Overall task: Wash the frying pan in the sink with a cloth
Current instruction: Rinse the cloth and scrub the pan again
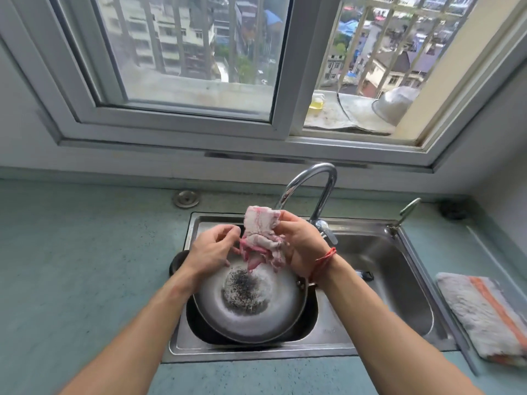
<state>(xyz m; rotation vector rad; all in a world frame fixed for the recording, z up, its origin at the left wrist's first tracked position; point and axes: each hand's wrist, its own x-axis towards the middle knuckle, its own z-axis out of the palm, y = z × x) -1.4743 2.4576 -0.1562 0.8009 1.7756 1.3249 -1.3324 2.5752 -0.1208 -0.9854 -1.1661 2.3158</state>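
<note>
The cloth [263, 236] I've got is white with pink-red stripes. Frying pan [251, 306] is grey with a black speckled patch in the middle. Teal counter [85, 266], red string [325, 259] on my wrist, grey towel [484, 315] with an orange stripe.

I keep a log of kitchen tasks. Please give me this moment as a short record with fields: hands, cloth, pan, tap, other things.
right hand: holds the cloth
left hand: fingers curled beside the cloth, grip unclear
cloth: white and pink, bunched, above the pan
frying pan: in the left sink basin, dark burnt patch in its middle
tap: no water visible
folded towel: on the counter, right of the sink
</note>
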